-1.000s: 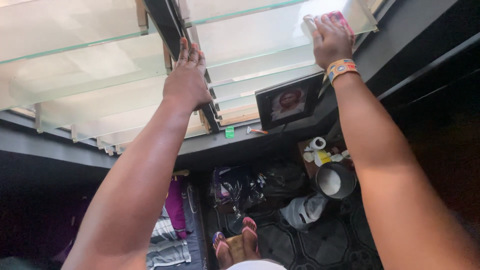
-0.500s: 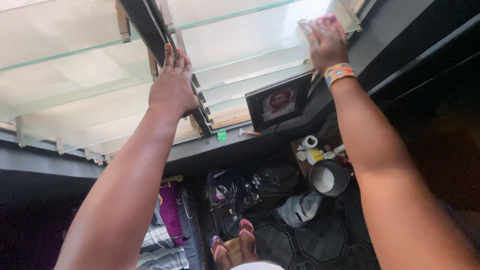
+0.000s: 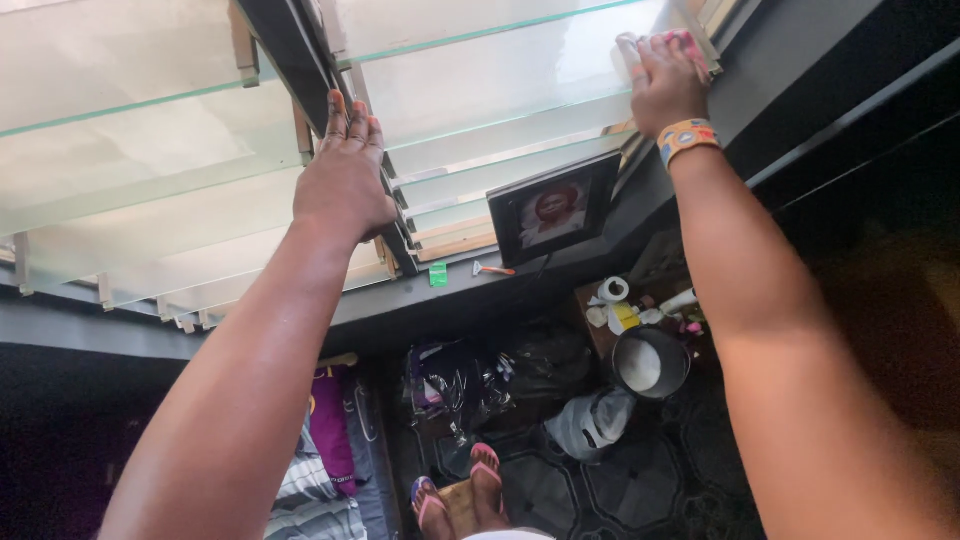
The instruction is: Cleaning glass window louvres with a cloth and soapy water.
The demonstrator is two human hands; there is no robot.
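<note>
Since the earlier frame, the right hand (image 3: pixel 668 88) has slid its pink cleaning cloth (image 3: pixel 686 44) further toward the right end of the frosted glass louvre slat (image 3: pixel 500 75), close to the window frame's edge. It presses the cloth flat against the glass, fingers spread over it. Released and holding nothing, the left hand (image 3: pixel 345 175) rests flat against the dark central window post (image 3: pixel 300 55). On the dark sill's right part a black-framed portrait photograph (image 3: pixel 552 208) leans, with a small green packet (image 3: pixel 438 275) beside it.
</note>
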